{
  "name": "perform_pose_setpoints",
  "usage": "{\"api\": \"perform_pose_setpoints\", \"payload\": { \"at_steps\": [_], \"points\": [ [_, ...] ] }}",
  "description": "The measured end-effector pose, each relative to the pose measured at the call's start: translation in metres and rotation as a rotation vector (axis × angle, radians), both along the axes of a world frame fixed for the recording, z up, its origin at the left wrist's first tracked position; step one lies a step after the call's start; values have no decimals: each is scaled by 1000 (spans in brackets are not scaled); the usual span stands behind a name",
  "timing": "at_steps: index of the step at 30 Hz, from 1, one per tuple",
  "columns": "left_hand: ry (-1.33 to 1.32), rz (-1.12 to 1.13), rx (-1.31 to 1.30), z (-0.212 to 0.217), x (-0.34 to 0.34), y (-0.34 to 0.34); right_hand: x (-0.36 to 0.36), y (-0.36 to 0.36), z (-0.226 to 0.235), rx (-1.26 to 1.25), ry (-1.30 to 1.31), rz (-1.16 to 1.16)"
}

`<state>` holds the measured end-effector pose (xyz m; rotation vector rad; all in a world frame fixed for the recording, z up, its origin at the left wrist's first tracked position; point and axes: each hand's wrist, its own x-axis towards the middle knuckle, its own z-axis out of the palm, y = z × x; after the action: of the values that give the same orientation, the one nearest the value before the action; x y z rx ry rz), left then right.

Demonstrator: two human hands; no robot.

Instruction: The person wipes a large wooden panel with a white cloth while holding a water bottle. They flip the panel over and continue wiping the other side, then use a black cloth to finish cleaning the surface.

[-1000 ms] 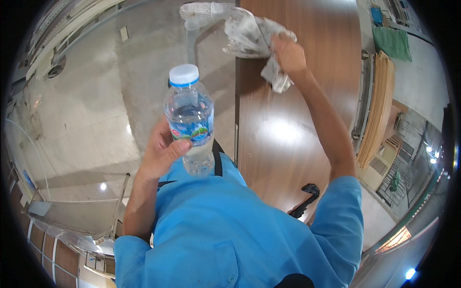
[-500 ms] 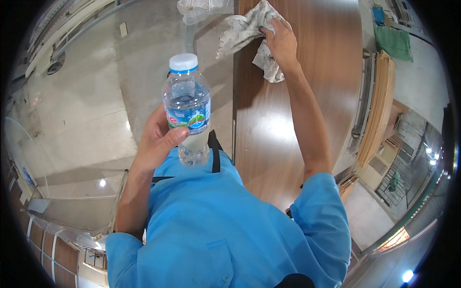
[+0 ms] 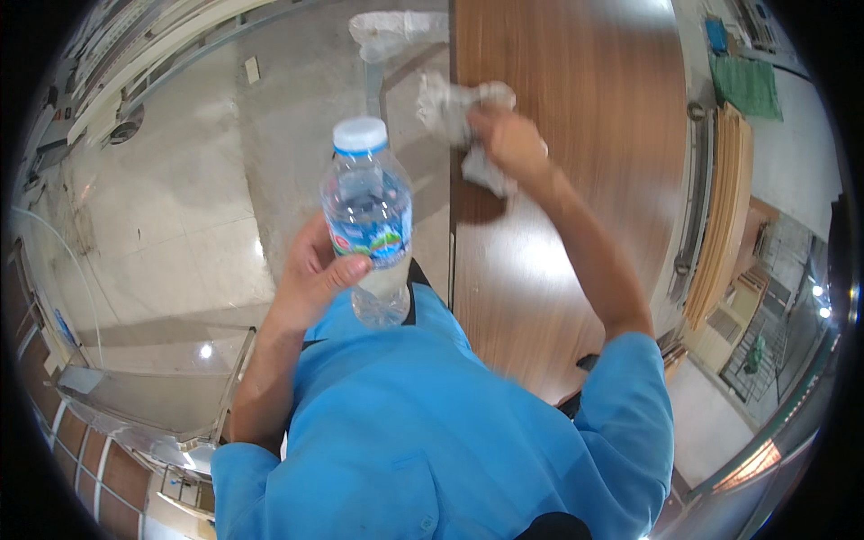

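A clear plastic bottle (image 3: 366,225) with a white cap and a blue label stands upright in my left hand (image 3: 315,279), whose thumb presses across the label's lower edge. Clear liquid shows inside it. Over the left edge of a brown wood-grain board (image 3: 576,117), my right hand (image 3: 510,142) grips a crumpled whitish rag (image 3: 447,103). Part of the cloth hangs past the edge and part lies below the fingers. Motion blurs that hand and the rag.
A plastic-wrapped bundle (image 3: 400,31) lies beyond the board's left edge. Stacked wooden planks (image 3: 723,216) stand along the right, below a green cloth (image 3: 747,87). Pale concrete floor (image 3: 180,189) spreads at the left, with a metal-framed glass piece (image 3: 153,396) near my left arm.
My right hand has drawn the rag nearer to me and left, toward the board's edge. The bottle stays in my left hand; the whole view has shifted slightly.
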<state>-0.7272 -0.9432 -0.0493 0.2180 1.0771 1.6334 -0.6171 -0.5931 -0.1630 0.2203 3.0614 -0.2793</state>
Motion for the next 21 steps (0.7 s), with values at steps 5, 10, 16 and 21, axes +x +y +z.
{"api": "perform_pose_setpoints", "payload": {
  "at_steps": [5,10,16,21],
  "points": [
    [-19,-25,9,5,6,10,-29,18,4,-11,203,-183],
    [13,-123,62,12,-1,13,-57,45,-13,-313,243,-389],
    [-65,-115,12,6,-15,18,-88,64,-20,-106,256,-245],
    [-79,-161,-19,1,-40,35,-142,100,-3,-32,334,-284]
  ]
}}
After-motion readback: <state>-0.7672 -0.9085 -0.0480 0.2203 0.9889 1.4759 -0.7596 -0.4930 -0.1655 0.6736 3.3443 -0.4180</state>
